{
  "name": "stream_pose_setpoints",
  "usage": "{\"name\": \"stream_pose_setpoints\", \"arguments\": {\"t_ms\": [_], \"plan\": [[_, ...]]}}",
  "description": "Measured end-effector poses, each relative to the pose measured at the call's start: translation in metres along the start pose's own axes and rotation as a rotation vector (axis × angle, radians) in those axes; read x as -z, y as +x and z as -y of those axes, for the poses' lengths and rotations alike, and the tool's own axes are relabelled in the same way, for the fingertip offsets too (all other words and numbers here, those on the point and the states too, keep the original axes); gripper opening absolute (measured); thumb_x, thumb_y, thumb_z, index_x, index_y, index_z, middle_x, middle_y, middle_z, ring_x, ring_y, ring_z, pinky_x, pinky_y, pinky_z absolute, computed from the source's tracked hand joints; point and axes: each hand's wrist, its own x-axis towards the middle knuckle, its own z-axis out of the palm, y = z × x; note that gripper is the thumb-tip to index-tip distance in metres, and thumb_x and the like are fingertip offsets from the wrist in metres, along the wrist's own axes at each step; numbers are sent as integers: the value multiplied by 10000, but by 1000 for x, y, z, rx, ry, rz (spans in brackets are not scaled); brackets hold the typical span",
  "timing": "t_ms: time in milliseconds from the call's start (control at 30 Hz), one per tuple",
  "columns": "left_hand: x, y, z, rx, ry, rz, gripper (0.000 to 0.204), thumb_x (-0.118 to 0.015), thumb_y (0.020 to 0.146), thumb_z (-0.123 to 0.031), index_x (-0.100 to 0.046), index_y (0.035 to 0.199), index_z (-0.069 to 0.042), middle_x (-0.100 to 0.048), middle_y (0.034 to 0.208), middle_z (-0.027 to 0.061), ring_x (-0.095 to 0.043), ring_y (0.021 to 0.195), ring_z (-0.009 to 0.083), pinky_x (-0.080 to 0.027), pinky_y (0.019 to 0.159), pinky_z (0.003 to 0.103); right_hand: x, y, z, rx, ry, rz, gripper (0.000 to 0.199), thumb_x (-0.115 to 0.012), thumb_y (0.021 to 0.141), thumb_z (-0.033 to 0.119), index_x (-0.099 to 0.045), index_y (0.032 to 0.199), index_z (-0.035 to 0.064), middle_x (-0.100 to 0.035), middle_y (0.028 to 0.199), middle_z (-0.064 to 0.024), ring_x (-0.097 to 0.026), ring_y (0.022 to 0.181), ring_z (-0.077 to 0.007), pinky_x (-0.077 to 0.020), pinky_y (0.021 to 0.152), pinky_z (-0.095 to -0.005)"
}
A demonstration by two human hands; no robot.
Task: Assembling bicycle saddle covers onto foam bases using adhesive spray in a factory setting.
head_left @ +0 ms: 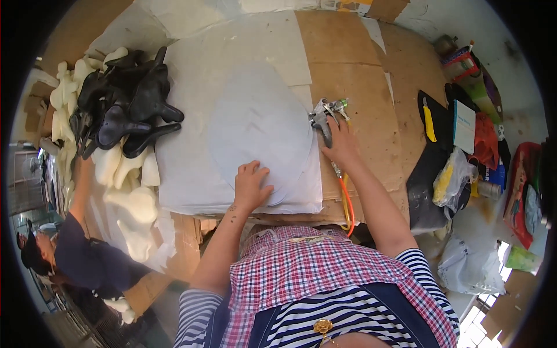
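Spray gun point(323, 118) — centre-right of frame, on the cardboard bench top point(360, 87) | your right hand point(342, 143) closes around its grip | your left hand point(250, 185) lies flat, fingers spread, on the grey rounded sheet point(258, 124) | black saddle shells point(125, 104) heaped upper left — another person's arm beside them.

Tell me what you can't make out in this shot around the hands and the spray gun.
Head view only:
- Spray gun grip: hidden under the right hand.
- Grey sheet near edge: covered by the left hand.
- Hose: far end cut off behind the table edge.
- Black saddles pile: count unclear, overlapping.
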Motion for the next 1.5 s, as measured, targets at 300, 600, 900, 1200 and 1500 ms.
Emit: {"name": "stream_pose_setpoints", "arguments": {"t_ms": [300,600,900,1200,1500], "plan": [[-4,-25,-22,119,18,80,375,-720,611,-187,-640,970,-115,-506,1145,125,-446,1034,328,-419,877,389,107,-62,-58,143,1017,58,718,-576,681,-7,-338,1350,102,-541,1015,-70,-547,917,-160,-447,812,-285],[6,-43,10,-71,-128,203,463,-682,656,-219,-577,1079,-65,-458,1239,181,-406,1124,358,-373,955,394,164,-233,57,292,1109,194,624,-608,788,36,-341,1352,34,-579,981,-86,-552,900,-151,-447,792,-294],[44,-91,51,-99,-261,203,387,-629,716,-188,-574,1073,-50,-507,1195,174,-457,1104,313,-384,944,387,171,-296,129,113,1077,80,604,-627,790,30,-364,1333,21,-573,945,-56,-547,811,-122,-449,743,-259],[56,-172,133,348,-512,-95,232,-618,740,-85,-615,958,-8,-622,790,76,-579,665,148,-479,644,269,178,-297,143,117,1028,-82,627,-638,761,29,-362,1321,-20,-568,869,-64,-532,745,-116,-443,690,-237],[16,-261,210,865,-661,-218,180,-606,743,-48,-619,918,-6,-613,753,60,-582,617,144,-477,531,268,188,-304,144,68,988,-102,637,-643,744,33,-368,1316,-23,-571,857,-70,-529,714,-109,-450,669,-235]]}}
